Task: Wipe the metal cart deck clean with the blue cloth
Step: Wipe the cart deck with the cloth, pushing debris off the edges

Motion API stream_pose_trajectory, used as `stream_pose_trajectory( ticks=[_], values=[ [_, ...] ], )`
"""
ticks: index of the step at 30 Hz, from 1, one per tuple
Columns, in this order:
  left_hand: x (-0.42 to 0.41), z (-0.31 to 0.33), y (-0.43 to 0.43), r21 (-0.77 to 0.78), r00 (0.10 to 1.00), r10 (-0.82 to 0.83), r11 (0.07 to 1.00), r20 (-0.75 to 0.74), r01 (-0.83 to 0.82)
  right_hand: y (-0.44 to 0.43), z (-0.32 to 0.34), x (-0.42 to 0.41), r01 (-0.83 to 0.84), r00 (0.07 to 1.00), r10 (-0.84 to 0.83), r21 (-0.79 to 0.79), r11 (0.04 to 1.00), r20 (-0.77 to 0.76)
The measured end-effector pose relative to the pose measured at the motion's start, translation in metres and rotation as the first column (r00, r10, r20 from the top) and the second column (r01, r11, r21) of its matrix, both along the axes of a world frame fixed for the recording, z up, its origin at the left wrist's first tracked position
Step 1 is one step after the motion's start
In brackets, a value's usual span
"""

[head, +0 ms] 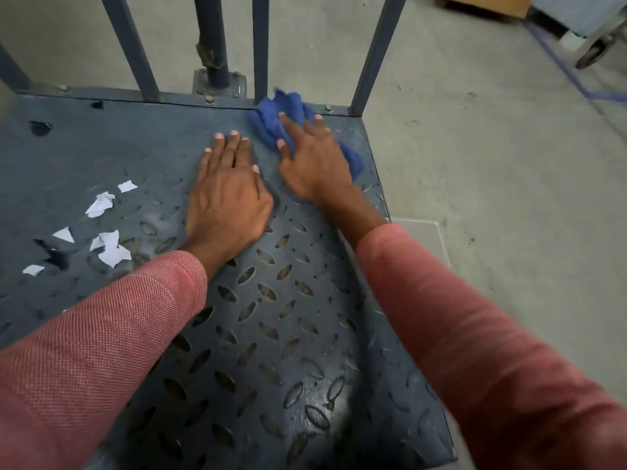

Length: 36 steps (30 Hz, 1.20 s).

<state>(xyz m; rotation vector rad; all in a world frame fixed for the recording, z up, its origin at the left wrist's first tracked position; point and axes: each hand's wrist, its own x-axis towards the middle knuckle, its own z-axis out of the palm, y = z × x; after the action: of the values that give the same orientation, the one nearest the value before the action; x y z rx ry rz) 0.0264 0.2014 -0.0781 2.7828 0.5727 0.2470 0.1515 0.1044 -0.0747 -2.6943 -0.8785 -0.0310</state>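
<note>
The deck (pixel 271 334) fills most of the frame. At centre the left hand (pixel 227 195) lies flat, fingers straight. Beside it the right hand (pixel 312 161) presses spread fingers on the cloth (pixel 281 110), upper centre-right. Scraps (pixel 108 245) litter the left, so wiping looks barely begun.

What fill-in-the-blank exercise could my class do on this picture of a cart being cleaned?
1. The right hand presses a ____ cloth onto the cart deck.
2. The left hand lies flat on the deck and holds ____.
3. Torn white ____ scraps lie on the deck, left of both hands.
Missing words: blue; nothing; paper.
</note>
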Motion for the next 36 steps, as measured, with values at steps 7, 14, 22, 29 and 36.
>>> stream_pose_trajectory(
  ticks=[7,14,22,29,36],
  values=[
    [-0.001,-0.001,0.002,-0.005,1.000,-0.010,1.000,-0.001,0.010,-0.036,-0.008,0.002,0.295,0.941,-0.301,0.060,0.954,0.156],
    [-0.001,0.000,0.000,-0.007,1.000,0.009,1.000,0.000,-0.009,0.003,0.001,0.010,0.246,0.965,-0.253,0.091,0.965,0.075],
    [0.000,0.001,0.000,-0.010,1.000,0.009,1.000,-0.024,-0.009,-0.035,0.010,0.019,0.298,0.954,-0.298,0.132,0.945,-0.017],
    [-0.005,0.003,0.002,0.037,0.991,0.073,0.997,-0.114,-0.069,-0.017,0.021,0.010,-0.043,0.994,0.050,0.066,0.997,-0.100],
    [-0.013,0.002,0.008,0.055,0.984,-0.016,0.998,-0.179,0.026,-0.042,0.005,-0.037,-0.010,0.997,0.021,0.149,0.989,-0.076]
  ],
)
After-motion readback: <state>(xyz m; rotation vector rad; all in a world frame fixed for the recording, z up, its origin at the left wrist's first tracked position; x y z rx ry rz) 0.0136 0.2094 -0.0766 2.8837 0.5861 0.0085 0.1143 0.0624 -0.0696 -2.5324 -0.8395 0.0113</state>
